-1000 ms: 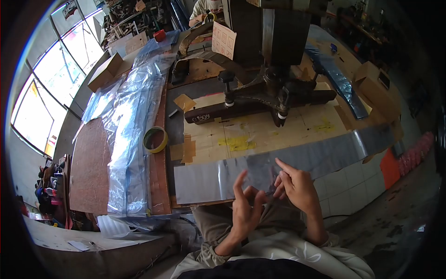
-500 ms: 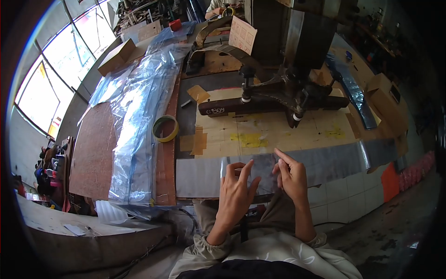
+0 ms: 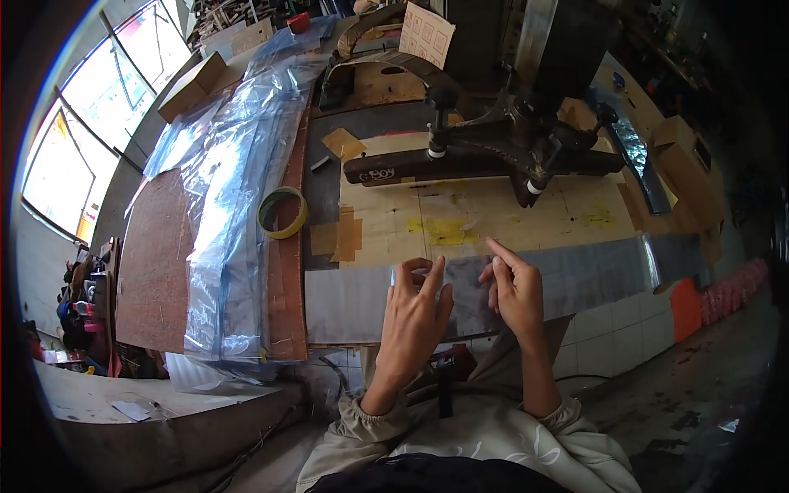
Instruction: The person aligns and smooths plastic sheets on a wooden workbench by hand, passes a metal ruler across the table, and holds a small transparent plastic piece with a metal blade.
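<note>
Grip of the left hand looks open; the right hand's, I cannot tell. Left has turned back-up, so its fingers face the grey strip.

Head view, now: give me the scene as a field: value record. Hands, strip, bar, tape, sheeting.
left_hand: left hand, back up, fingers bent, over the grey strip; no held object visible
right_hand: right hand, index finger extended, over the strip; no held object visible
contact: cannot tell if either hand touches the strip
strip: flat along the table's near edge
bar: dark bar, pale lettering at left end, below the machine bracket
tape: yellow tape roll, left of the strip
sheeting: clear plastic sheeting, over red-brown board
</note>
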A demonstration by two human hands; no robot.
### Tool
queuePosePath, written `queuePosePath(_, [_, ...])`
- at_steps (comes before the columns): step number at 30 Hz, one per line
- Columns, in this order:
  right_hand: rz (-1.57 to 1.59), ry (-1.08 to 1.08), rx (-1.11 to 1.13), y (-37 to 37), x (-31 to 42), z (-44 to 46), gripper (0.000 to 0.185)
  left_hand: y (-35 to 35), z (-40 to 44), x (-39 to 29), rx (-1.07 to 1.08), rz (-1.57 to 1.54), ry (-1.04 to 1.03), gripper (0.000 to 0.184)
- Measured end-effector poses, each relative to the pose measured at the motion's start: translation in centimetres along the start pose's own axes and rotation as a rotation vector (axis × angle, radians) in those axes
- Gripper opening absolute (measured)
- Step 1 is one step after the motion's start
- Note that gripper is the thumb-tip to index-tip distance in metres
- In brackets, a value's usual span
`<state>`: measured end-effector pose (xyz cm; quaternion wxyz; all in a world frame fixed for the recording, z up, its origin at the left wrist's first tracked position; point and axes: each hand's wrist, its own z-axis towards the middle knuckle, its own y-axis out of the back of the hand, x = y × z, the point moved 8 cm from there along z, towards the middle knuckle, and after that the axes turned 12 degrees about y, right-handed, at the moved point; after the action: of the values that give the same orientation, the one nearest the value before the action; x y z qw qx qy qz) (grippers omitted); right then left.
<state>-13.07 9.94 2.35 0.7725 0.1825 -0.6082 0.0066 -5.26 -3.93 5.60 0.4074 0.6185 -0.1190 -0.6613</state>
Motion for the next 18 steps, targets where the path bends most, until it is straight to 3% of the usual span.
queuePosePath(18, [0.024, -0.035, 0.021, -0.23, 0.21, 0.06, 0.033, -0.33, 0.25, 0.84, 0.05, -0.046, 0.035, 0.037])
